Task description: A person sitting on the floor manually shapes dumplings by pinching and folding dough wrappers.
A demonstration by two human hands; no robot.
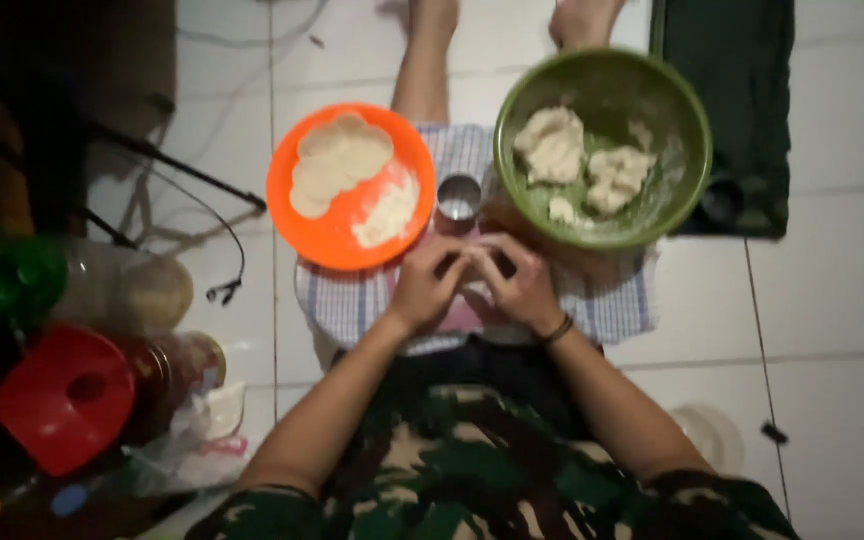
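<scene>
My left hand point(428, 285) and my right hand point(520, 282) meet over a checked cloth point(352, 300) spread on my lap, fingers curled together around a small pale piece of dough that is mostly hidden. Just beyond the fingertips stands a small round metal cup point(459, 197). To the far left of it an orange plate point(330, 235) carries several flat round dough discs point(337, 165) and a patch of white flour. At the far right a green bowl point(682, 130) holds lumps of dough point(552, 145).
White floor tiles lie all around. A red lid point(62, 395), jars and a green-capped container point(17, 275) crowd the left side. A dark cloth point(727, 90) lies at the far right, and a black cable point(202, 200) runs across the floor.
</scene>
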